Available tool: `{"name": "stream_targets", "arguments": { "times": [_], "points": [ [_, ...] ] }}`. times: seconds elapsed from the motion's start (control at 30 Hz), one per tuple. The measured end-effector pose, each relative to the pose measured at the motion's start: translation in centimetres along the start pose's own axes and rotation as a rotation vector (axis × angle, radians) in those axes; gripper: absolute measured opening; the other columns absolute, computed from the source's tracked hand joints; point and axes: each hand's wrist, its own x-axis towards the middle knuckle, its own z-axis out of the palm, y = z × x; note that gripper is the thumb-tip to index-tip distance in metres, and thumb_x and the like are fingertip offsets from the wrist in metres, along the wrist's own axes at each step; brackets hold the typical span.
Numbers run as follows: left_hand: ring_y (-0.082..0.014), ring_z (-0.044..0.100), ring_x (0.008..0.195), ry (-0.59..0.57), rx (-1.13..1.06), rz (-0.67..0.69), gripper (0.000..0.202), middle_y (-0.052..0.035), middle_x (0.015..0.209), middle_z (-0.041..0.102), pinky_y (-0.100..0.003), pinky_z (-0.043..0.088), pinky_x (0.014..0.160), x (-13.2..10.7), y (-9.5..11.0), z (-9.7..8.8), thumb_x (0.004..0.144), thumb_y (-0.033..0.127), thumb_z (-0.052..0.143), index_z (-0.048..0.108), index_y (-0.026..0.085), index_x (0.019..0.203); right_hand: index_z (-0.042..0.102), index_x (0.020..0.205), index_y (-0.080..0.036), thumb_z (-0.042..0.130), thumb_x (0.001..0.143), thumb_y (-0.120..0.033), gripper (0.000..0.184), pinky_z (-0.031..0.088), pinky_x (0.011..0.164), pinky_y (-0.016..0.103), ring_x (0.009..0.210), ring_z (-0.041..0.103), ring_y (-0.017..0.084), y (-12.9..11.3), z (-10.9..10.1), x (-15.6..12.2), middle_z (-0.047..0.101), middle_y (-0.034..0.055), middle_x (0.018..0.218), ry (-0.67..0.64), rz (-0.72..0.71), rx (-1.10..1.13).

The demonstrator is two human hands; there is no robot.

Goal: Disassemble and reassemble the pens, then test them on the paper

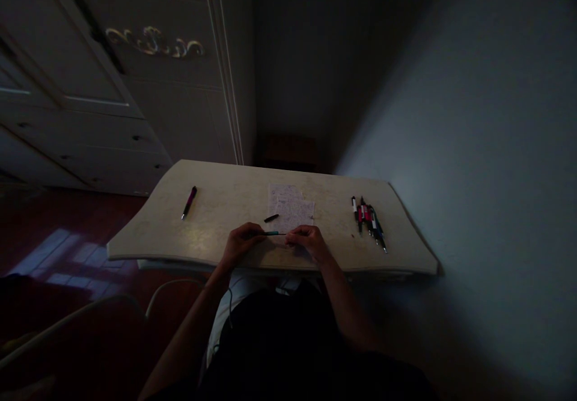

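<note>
Dim tabletop [220, 202], pen [271, 233] partly inside left hand [243, 240]

Slim teal pen barrel [271, 233], nearly level, lower middle of frame. Thin dark rod [282, 234] in line at its right end. Short black pen piece [271, 218] just above, apart, slanting up rightward.

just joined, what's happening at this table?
Someone is handling a pen over the table. The left hand holds a teal barrel; the right hand pinches a thin dark piece at its end. A black pen part lies by the written sheets. One pen sits off left, a cluster of pens right.
</note>
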Motion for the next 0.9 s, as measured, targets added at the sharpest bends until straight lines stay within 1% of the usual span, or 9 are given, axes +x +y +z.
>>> {"name": "stream_targets", "arguments": {
  "times": [0.17, 0.3, 0.43, 0.57, 0.8, 0.9],
  "points": [
    [-0.0176, 0.067, 0.074, -0.041, 0.009, 0.006, 0.015, -0.004, 0.078, 0.072, -0.029, 0.055, 0.072, 0.0, 0.5, 0.0, 0.068, 0.03, 0.076, 0.072, 0.019, 0.078, 0.075, 0.069, -0.018, 0.08, 0.064, -0.036, 0.019, 0.052, 0.06, 0.025, 0.057, 0.065, 0.014, -0.7, 0.1, -0.3, 0.073, 0.0023, 0.064, -0.073, -0.077, -0.155],
    [-0.0177, 0.067, 0.074, -0.04, 0.003, 0.013, 0.015, -0.0042, 0.079, 0.072, -0.028, 0.055, 0.071, 0.1, 0.4, 0.0, 0.069, 0.03, 0.077, 0.072, 0.019, 0.078, 0.076, 0.07, -0.018, 0.08, 0.065, -0.036, 0.019, 0.051, 0.06, 0.026, 0.057, 0.065, 0.014, -0.8, 0.5, 0.0, 0.073, 0.0026, 0.065, -0.039, -0.086, -0.166],
    [-0.0178, 0.068, 0.074, -0.057, 0.017, 0.012, 0.015, -0.0042, 0.079, 0.072, -0.029, 0.055, 0.071, 0.4, 0.4, 0.0, 0.069, 0.029, 0.076, 0.071, 0.019, 0.079, 0.076, 0.07, -0.018, 0.08, 0.065, -0.036, 0.02, 0.051, 0.058, 0.025, 0.057, 0.065, 0.014, -0.6, 0.6, 0.7, 0.073, 0.0032, 0.066, -0.024, -0.073, -0.152],
    [-0.0182, 0.067, 0.074, -0.068, 0.032, -0.04, 0.014, -0.0038, 0.078, 0.072, -0.029, 0.055, 0.07, 0.7, 0.5, 0.2, 0.069, 0.029, 0.074, 0.071, 0.019, 0.078, 0.075, 0.069, -0.017, 0.081, 0.064, -0.037, 0.021, 0.05, 0.057, 0.025, 0.057, 0.065, 0.013, -0.6, 0.4, 1.2, 0.073, 0.0031, 0.065, -0.038, -0.047, -0.144],
    [-0.0191, 0.068, 0.076, -0.031, 0.047, -0.077, 0.011, -0.0037, 0.079, 0.072, -0.032, 0.055, 0.075, 0.9, 0.6, 0.2, 0.07, 0.027, 0.072, 0.071, 0.021, 0.078, 0.076, 0.071, -0.017, 0.082, 0.06, -0.04, 0.027, 0.053, 0.054, 0.024, 0.056, 0.065, 0.013, -0.3, 0.5, 1.8, 0.073, 0.0041, 0.068, -0.023, 0.049, -0.09],
    [-0.0192, 0.068, 0.077, -0.028, 0.053, -0.077, 0.011, -0.0046, 0.081, 0.072, -0.032, 0.054, 0.077, 0.8, 0.7, 0.2, 0.07, 0.027, 0.071, 0.071, 0.021, 0.079, 0.076, 0.072, -0.017, 0.083, 0.059, -0.04, 0.027, 0.053, 0.053, 0.024, 0.056, 0.065, 0.013, -0.1, 0.6, 2.0, 0.073, 0.0042, 0.068, -0.023, 0.068, -0.071]
  ]
}}
